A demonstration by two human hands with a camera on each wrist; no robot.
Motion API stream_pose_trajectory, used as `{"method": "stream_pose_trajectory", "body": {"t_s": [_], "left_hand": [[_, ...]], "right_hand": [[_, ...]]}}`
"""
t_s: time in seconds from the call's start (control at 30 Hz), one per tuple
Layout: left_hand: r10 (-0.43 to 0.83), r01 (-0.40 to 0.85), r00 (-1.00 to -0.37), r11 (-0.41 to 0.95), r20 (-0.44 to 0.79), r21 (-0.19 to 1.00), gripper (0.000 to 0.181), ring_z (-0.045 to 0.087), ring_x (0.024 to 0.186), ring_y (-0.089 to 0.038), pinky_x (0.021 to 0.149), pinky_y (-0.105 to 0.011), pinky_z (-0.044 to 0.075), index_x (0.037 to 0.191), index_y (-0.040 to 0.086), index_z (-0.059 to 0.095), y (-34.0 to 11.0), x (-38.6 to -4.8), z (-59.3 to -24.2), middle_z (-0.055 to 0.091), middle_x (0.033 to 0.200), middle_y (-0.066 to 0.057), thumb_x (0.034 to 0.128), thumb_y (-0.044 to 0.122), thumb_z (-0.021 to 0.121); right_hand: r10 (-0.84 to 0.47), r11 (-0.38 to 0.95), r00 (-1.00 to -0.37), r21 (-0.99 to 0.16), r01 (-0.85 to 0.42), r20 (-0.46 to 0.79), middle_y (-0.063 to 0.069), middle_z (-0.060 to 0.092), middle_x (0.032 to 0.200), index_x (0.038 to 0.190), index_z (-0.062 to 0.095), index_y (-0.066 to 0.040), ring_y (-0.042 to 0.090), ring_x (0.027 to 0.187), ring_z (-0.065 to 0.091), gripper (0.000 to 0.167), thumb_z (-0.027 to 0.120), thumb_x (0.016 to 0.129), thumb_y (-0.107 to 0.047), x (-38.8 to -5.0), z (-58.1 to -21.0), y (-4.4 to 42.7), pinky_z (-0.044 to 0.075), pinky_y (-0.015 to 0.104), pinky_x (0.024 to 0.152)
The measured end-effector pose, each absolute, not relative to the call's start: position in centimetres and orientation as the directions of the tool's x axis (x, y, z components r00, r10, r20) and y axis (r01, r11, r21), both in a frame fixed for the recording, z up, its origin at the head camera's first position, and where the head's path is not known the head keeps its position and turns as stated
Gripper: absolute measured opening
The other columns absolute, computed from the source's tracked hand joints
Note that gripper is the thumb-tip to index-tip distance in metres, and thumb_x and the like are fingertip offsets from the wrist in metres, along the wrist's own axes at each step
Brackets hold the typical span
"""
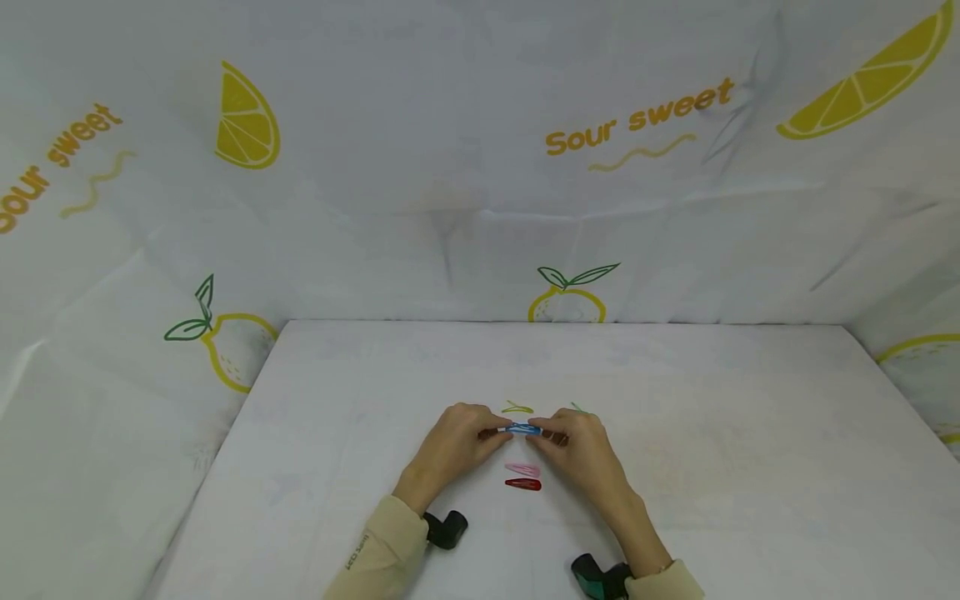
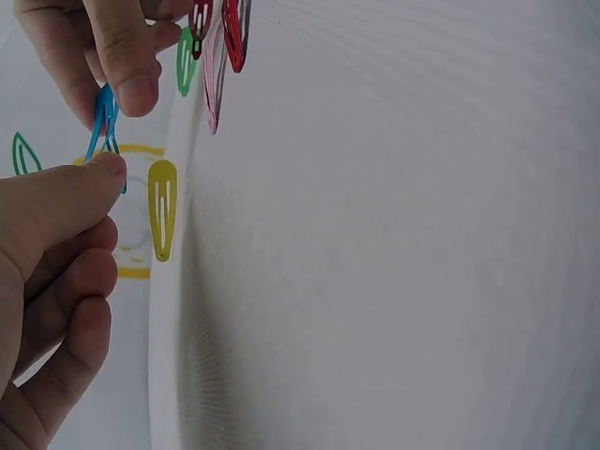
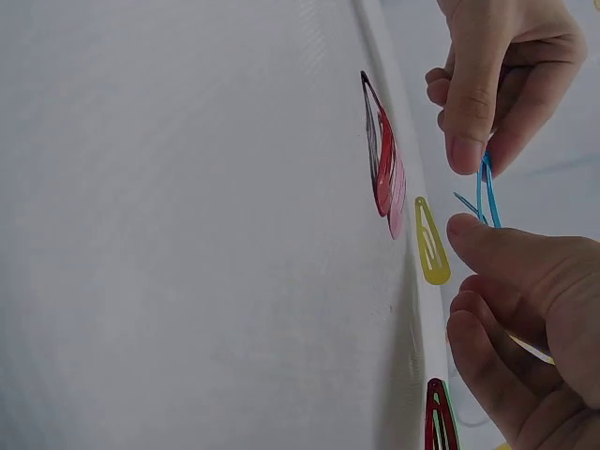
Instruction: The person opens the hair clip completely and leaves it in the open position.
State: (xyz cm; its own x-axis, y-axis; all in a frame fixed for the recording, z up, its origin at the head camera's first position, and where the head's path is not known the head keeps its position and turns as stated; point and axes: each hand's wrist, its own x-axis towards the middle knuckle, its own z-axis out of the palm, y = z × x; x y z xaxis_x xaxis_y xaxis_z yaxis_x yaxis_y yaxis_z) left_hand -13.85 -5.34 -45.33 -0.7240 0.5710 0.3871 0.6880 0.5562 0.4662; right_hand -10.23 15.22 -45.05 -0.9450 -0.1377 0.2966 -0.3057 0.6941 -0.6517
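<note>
Between the two hands a blue hair clip (image 1: 522,428) is held above the white table. My left hand (image 1: 467,439) pinches its left end between thumb and fingers; my right hand (image 1: 579,450) pinches the right end. In the left wrist view the blue clip (image 2: 108,122) shows its prongs spread apart, and so does the blue clip (image 3: 486,192) in the right wrist view. A yellow clip (image 1: 517,409) lies just beyond the hands. Nearer the body lie a pink clip (image 1: 522,470) and a red clip (image 1: 523,484).
A green clip (image 1: 578,407) lies behind the right hand, partly hidden. A dark red clip (image 3: 439,417) shows low in the right wrist view. The white table (image 1: 712,433) meets a cloth backdrop (image 1: 420,167) printed with lemons. Black devices (image 1: 447,530) sit at both wrists.
</note>
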Motion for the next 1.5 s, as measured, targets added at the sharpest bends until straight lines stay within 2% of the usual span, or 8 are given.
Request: {"method": "stream_pose_trajectory", "body": {"t_s": [0.23,0.5,0.7,0.93,1.13,1.5], "left_hand": [[0.576,0.686,-0.724,0.538,0.38,0.49,0.016,0.057,0.064,-0.001,0.059,-0.009,0.04,0.1,0.008,0.083,-5.3,-14.0,-45.6,0.08,0.083,-0.001,0.0852,0.015,0.083],[0.587,0.683,-0.726,0.559,0.358,0.469,0.011,0.058,0.065,-0.001,0.06,-0.01,0.041,0.095,0.009,0.084,-5.1,-14.4,-46.0,0.078,0.079,0.0,0.0872,0.016,0.082],[0.585,0.679,-0.73,0.565,0.352,0.47,0.011,0.06,0.064,-0.003,0.06,-0.011,0.041,0.094,0.008,0.084,-5.1,-14.6,-46.5,0.077,0.078,-0.001,0.0868,0.015,0.082],[0.568,0.672,-0.739,0.583,0.362,0.458,0.011,0.06,0.064,-0.004,0.059,-0.011,0.04,0.093,0.008,0.084,-5.0,-14.8,-46.9,0.078,0.077,0.0,0.0863,0.016,0.082],[0.553,0.654,-0.753,0.571,0.357,0.496,0.011,0.057,0.062,-0.002,0.058,-0.011,0.039,0.094,0.007,0.084,-5.0,-14.7,-46.8,0.078,0.078,-0.001,0.0851,0.014,0.083],[0.552,0.629,-0.771,0.578,0.318,0.521,0.011,0.054,0.063,0.0,0.057,-0.01,0.04,0.097,0.006,0.083,-4.9,-14.6,-46.8,0.078,0.081,-0.002,0.0878,0.013,0.081]], "right_hand": [[-0.131,0.709,-0.958,-0.652,-0.269,0.254,-0.003,0.069,0.069,0.093,0.083,-0.005,0.0,0.065,0.05,0.017,0.087,0.076,-0.001,-10.4,-45.1,15.2,0.044,0.018,0.059],[-0.138,0.732,-0.969,-0.638,-0.24,0.206,-0.002,0.069,0.07,0.094,0.082,-0.004,0.003,0.067,0.052,0.017,0.086,0.077,0.0,-10.5,-45.3,15.0,0.044,0.019,0.064],[-0.133,0.726,-0.976,-0.653,-0.215,0.173,0.0,0.069,0.073,0.096,0.082,-0.003,0.005,0.068,0.05,0.017,0.083,0.08,0.002,-10.7,-45.5,14.7,0.043,0.018,0.061],[-0.125,0.717,-0.979,-0.668,-0.202,0.162,0.001,0.068,0.072,0.101,0.081,-0.002,0.005,0.066,0.048,0.02,0.081,0.081,0.003,-10.8,-45.6,14.6,0.041,0.018,0.059],[-0.121,0.712,-0.98,-0.675,-0.197,0.158,0.001,0.067,0.072,0.103,0.081,-0.002,0.005,0.065,0.046,0.021,0.081,0.083,0.002,-10.8,-45.7,14.7,0.04,0.018,0.057],[-0.12,0.692,-0.98,-0.695,-0.196,0.157,0.001,0.067,0.073,0.104,0.081,-0.002,0.004,0.064,0.046,0.02,0.08,0.084,0.001,-10.7,-45.9,14.8,0.04,0.018,0.056]]}}
